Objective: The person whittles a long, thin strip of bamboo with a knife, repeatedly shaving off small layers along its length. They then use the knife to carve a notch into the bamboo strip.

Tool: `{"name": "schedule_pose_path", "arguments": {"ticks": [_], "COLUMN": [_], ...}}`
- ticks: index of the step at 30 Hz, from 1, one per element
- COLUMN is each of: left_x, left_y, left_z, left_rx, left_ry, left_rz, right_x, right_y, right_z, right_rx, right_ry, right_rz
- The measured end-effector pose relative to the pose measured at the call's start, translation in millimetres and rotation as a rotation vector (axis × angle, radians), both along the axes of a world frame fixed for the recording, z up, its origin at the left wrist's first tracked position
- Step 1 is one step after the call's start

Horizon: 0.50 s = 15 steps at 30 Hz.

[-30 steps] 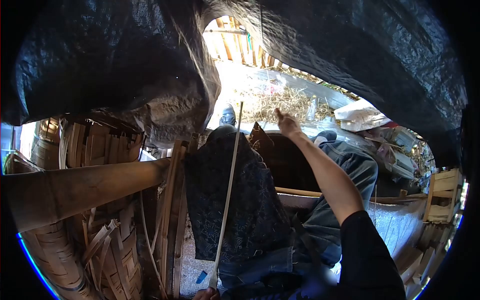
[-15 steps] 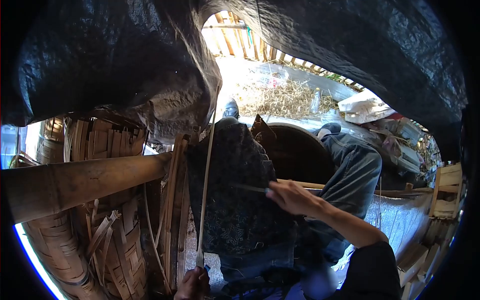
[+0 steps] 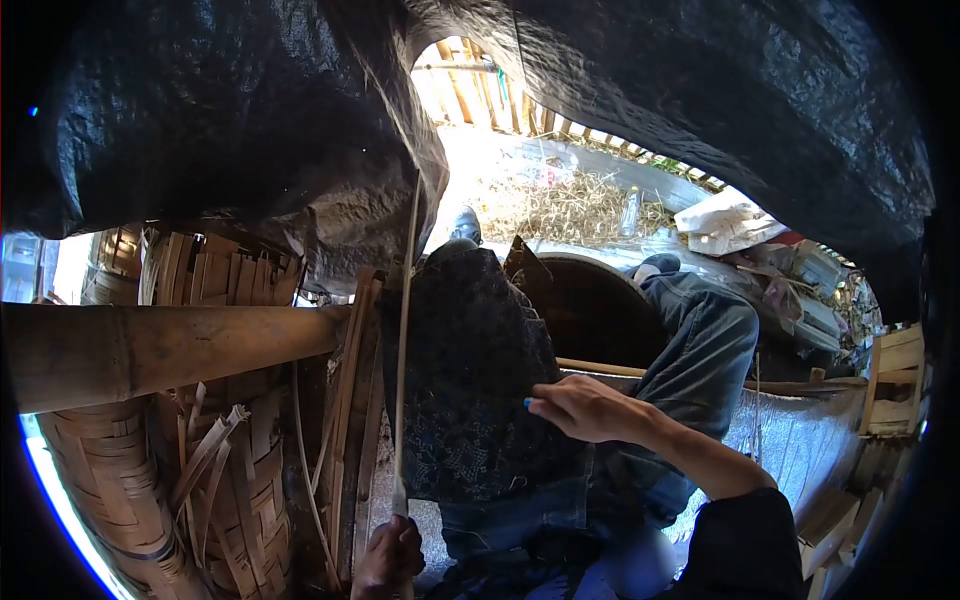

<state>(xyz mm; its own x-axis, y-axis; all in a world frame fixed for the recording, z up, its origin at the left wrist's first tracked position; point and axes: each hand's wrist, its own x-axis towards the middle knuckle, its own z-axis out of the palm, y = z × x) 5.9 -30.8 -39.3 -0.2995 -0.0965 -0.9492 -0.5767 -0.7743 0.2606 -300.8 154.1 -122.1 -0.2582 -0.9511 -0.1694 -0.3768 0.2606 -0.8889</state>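
My left hand [image 3: 388,555] is at the bottom, left of centre, its fingers closed around the lower end of a long, thin bamboo strip [image 3: 403,350]. The strip stands nearly upright, reaching up past the dark sheet, and its lower part near the hand looks paler. My right hand [image 3: 590,408] hovers over my lap with its fingers curled together. A small blue bit [image 3: 528,402] shows at its fingertips; what the fingers hold, if anything, I cannot make out. Beneath both hands a dark patterned cloth [image 3: 470,400] covers my leg.
A thick bamboo pole [image 3: 170,350] crosses at left above woven bamboo baskets [image 3: 110,490]. Upright bamboo slats [image 3: 350,430] stand beside my leg. A dark round tub [image 3: 600,310] sits between my legs. Black sheeting [image 3: 680,90] hangs overhead. Straw [image 3: 560,205] and a bottle [image 3: 631,212] lie beyond.
My right hand has shifted slightly left and down; the thin streak that stuck out from its fingers no longer shows. My left hand has risen a little, and the strip stands more upright.
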Motion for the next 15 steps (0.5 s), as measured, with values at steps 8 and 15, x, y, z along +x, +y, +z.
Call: {"name": "schedule_pose_path", "arguments": {"ticks": [8, 15], "left_x": [-5, -26], "left_y": [25, 30], "left_z": [-2, 5], "left_rx": [-0.043, -0.087], "left_ry": [-0.076, -0.059], "left_rz": [0.05, 0.074], "right_x": [-64, -33], "right_y": [-26, -38], "right_z": [-131, -48], "right_rx": [0.021, -0.149], "right_ry": [-0.055, -0.22], "right_rz": [-0.746, -0.57]}}
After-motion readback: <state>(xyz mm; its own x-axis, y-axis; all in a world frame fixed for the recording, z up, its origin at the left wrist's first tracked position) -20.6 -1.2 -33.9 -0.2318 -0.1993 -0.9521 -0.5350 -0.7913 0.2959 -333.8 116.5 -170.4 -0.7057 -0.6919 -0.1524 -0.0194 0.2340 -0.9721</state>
